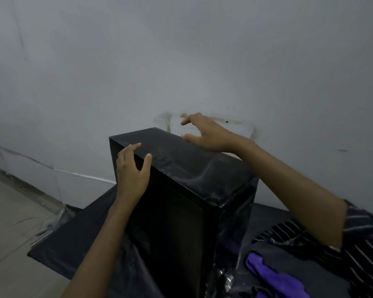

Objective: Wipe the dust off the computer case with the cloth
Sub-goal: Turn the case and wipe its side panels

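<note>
A black computer case (pixel 187 168) stands upright on a table covered in black sheeting (pixel 73 237). Its top shows dusty smears. My left hand (pixel 132 171) is at the case's upper left edge, fingers spread and lightly curled, holding nothing; whether it touches the case I cannot tell. My right hand (pixel 205 134) hovers over the far right edge of the top, fingers spread, empty. A purple cloth (pixel 274 276) lies crumpled on the table at the lower right, apart from both hands.
A grey wall (pixel 181 61) with yellowish stains stands close behind the case. A tiled floor (pixel 9 233) lies to the left, below the table's edge. A striped sleeve (pixel 362 229) is at the right.
</note>
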